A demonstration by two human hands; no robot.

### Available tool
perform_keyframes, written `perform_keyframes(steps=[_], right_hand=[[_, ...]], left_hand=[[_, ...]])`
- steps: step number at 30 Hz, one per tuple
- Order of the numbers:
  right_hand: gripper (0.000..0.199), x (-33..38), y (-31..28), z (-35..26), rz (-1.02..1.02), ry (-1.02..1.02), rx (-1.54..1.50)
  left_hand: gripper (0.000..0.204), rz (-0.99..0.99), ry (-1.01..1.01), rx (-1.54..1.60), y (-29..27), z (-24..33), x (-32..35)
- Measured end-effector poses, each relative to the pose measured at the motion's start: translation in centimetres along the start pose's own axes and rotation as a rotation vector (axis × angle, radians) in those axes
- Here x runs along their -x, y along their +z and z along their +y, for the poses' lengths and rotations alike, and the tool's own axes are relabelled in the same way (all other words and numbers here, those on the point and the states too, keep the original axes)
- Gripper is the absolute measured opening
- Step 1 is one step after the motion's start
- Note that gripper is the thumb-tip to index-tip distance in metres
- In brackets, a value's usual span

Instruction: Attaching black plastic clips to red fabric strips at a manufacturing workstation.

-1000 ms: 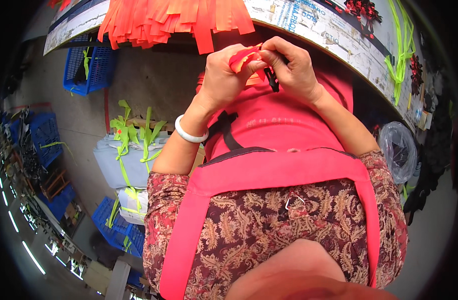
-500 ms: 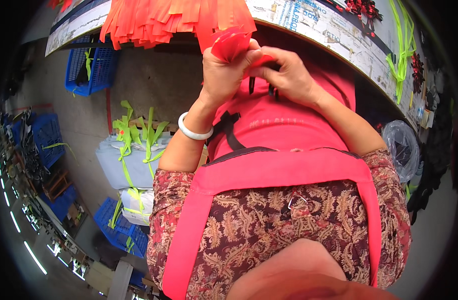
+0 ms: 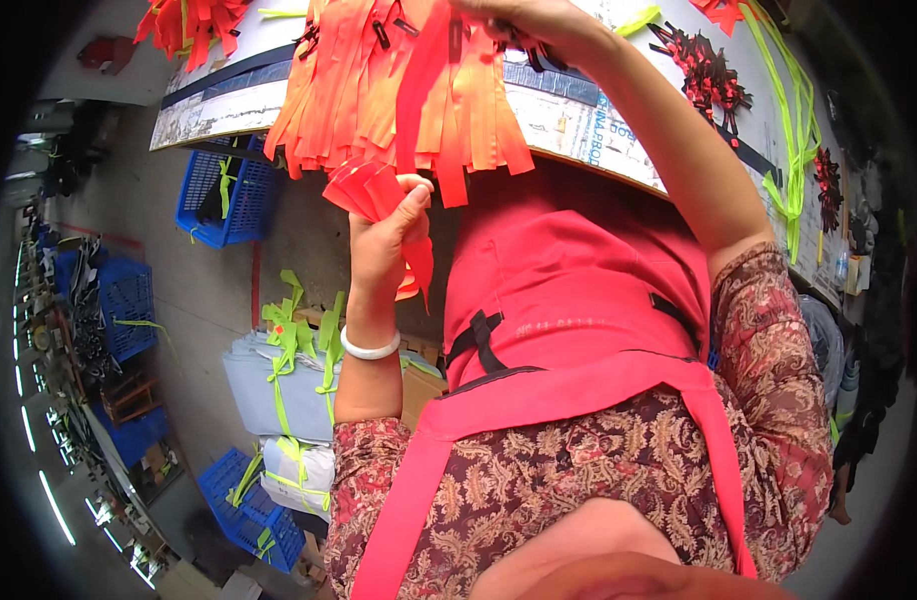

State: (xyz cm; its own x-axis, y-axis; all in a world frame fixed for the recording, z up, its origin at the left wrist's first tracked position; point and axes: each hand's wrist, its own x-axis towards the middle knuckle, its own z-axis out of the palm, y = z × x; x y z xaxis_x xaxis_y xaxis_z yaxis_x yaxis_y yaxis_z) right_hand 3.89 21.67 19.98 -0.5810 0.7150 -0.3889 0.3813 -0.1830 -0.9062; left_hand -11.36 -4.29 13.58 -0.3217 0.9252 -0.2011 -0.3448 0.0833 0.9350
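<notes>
My left hand (image 3: 391, 225) is closed around a folded bunch of red fabric strips (image 3: 367, 190), just off the table's front edge; some ends hang below the fist. From it one darker red strip (image 3: 419, 110) runs up over the table to the fingers of my right hand (image 3: 544, 25), which is at the top edge of the view. Those fingers look pinched on the strip's upper end, partly cut off by the frame. Small black pieces (image 3: 531, 50) show just under the right hand. A thick row of orange-red strips (image 3: 329, 110) with black pieces overhangs the table edge.
The table (image 3: 559, 120) has a worn, printed covering. Red-and-black bundles (image 3: 704, 80) and lime-green ties (image 3: 799, 130) lie on its right part. Below left are a blue crate (image 3: 219, 195), tied grey stacks (image 3: 264, 385) and another blue crate (image 3: 244, 510).
My hands have parted. The right went up over the table; the left, with the red bunch, moved down and left. The view has shifted, showing more of the tabletop.
</notes>
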Motion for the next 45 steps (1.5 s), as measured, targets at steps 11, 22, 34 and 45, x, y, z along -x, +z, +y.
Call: perform_keyframes(steps=[11, 22, 34, 45], right_hand=[[0.018, 5.4, 9.0, 8.6, -0.165, -0.486, 0.251], [0.017, 7.4, 5.7, 14.2, -0.173, -0.262, -0.034], [0.021, 9.1, 4.0, 17.3, -0.098, -0.315, 0.036], [0.026, 10.3, 4.4, 17.5, -0.242, -0.282, 0.215]], left_hand=[[0.014, -0.309, -0.399, 0.306, -0.9, -5.3, -3.0], [0.025, -0.48, -0.509, 0.167, 2.5, -7.9, -4.7], [0.016, -0.26, -0.183, -0.063, 4.8, -8.8, -4.6], [0.006, -0.348, -0.096, -0.16, 4.3, -11.0, -4.1]])
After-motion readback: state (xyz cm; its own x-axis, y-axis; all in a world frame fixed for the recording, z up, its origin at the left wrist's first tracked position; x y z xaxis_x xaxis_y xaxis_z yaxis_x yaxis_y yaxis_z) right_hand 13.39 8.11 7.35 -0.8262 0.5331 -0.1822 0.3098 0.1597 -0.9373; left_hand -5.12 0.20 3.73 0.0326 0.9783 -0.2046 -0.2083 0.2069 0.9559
